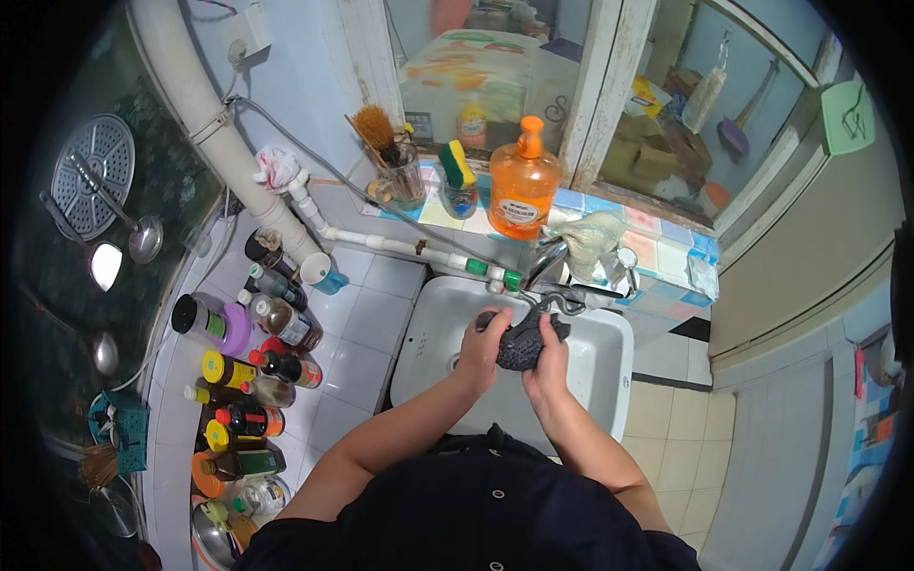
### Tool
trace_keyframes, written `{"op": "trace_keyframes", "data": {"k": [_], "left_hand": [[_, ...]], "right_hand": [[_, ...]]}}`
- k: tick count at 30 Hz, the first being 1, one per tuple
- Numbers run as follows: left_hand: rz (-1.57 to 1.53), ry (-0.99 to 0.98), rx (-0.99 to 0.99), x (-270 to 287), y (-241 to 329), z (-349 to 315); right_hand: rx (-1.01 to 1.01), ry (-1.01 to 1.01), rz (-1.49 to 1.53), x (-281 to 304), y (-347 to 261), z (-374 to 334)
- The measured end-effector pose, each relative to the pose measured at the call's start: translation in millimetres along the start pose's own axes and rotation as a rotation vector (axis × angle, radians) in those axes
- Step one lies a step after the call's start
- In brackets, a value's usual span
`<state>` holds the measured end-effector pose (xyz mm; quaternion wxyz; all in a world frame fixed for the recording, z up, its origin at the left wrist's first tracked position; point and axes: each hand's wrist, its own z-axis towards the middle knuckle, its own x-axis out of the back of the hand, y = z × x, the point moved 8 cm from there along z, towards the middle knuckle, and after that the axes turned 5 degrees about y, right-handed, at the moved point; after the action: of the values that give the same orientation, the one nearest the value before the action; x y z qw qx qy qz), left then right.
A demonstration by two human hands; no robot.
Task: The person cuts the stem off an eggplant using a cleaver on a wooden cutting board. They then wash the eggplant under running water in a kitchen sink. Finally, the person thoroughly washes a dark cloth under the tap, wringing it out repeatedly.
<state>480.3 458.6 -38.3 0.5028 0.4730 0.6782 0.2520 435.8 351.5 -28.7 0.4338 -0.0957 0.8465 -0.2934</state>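
Cloth (519, 352), or something much like it, dark grey and bunched, was held between the left hand (483, 350) and right hand (546, 360), fingers curled against its two sides, above the white sink (602, 381). Basin room remained both sides; the faucet (546, 263) stood just beyond, the tiled counter (354, 347) leftward.

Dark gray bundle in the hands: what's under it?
White sink around the dark gray bundle; part of the drain shows beside the left hand. Whatever lies directly beneath the bundle, that hand and the right hand is covered; can't tell.
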Motion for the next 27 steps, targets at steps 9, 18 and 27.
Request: {"op": "trace_keyframes", "data": {"k": [9, 18, 27], "left_hand": [[0.732, -0.339, -0.888, -43.8, 57.2, -36.1], [0.746, -0.372, -0.936, -30.7, 61.2, -24.9], [0.066, -0.199, 0.357, 7.9, 8.8, -0.4]], "right_hand": [[-0.409, -0.143, -0.47, -1.1, 39.6, 13.0], [-0.678, -0.315, -0.262, -35.9, 27.4, -20.8], [0.274, -0.27, -0.694, -8.2, -0.8, 34.2]]}}
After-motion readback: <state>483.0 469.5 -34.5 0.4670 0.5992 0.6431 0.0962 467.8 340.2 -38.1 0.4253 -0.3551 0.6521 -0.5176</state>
